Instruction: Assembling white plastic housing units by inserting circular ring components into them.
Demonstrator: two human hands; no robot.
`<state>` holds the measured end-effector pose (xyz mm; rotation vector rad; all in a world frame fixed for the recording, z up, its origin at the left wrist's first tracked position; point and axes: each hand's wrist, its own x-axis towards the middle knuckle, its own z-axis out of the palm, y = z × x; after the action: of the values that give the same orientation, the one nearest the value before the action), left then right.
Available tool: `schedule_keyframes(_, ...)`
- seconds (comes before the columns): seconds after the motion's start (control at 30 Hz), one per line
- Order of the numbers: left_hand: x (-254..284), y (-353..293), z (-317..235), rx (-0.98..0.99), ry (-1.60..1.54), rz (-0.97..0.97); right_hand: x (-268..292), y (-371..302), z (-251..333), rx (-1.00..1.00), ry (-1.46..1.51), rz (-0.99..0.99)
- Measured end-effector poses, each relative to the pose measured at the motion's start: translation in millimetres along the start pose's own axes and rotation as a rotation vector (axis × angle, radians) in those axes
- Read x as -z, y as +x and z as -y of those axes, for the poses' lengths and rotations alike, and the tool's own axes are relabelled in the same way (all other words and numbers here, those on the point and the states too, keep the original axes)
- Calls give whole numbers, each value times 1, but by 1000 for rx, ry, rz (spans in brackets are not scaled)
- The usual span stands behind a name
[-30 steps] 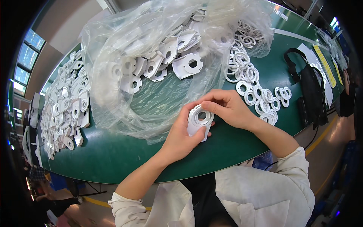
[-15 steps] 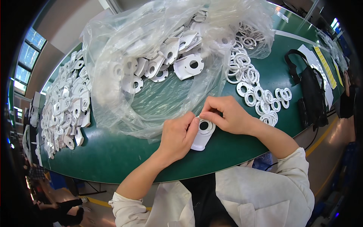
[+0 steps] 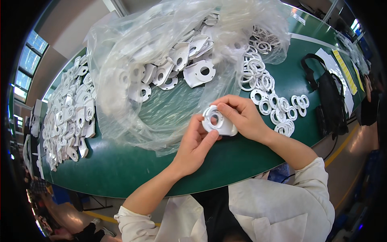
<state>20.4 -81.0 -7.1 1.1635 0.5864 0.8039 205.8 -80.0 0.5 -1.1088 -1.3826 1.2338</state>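
Observation:
Between my two hands is a white plastic bracket (image 3: 228,128) with a round hole, tilted so that its flared end points to the right. A white ring (image 3: 208,122) sits around the hole on its face. My left hand (image 3: 195,142) grips the bracket from the left, thumb on the lower edge of the round part. My right hand (image 3: 245,119) is closed on its upper right side, thumb on top. Part of the bracket is hidden behind the fingers. Beyond my hands, a clear plastic bag (image 3: 121,117) holds similar loose brackets (image 3: 199,73).
A heap of white parts (image 3: 68,117) covers the left of the green table (image 3: 133,169). White rings (image 3: 265,82) lie loose at the right, with more in a clear bag (image 3: 278,54). A black bag (image 3: 332,97) and papers (image 3: 348,76) lie at the far right.
The bracket has been lifted and turned, its flared end swinging from near me to the right. Both hands have shifted their grip; my left thumb now presses its face.

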Motion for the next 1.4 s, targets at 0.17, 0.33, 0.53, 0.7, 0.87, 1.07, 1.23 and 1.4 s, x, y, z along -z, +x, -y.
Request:
schedule_keyframes(0.17,17,2,-2,52,164,-19,1,-1,4,150,-265,125)
schedule_keyframes(0.33,18,2,-7,-13,715,-60,1,-2,3,188,-347,132)
schedule_keyframes(0.53,21,4,-10,-19,702,-63,1,-2,1,152,-363,147)
schedule_keyframes(0.7,28,8,-4,-27,572,-93,0,0,4,-168,13,216)
schedule_keyframes(0.87,7,6,-1,20,242,-124,-3,3,-5,-140,305,65)
schedule_keyframes(1.07,1,2,-1,-56,631,-57,-6,1,-7,-150,348,-44)
schedule_keyframes(1.23,3,1,-2,-42,820,-27,-5,-4,1,-170,-102,-58)
schedule_keyframes(1.4,21,3,3,-68,608,13,1,4,2,-114,-218,50)
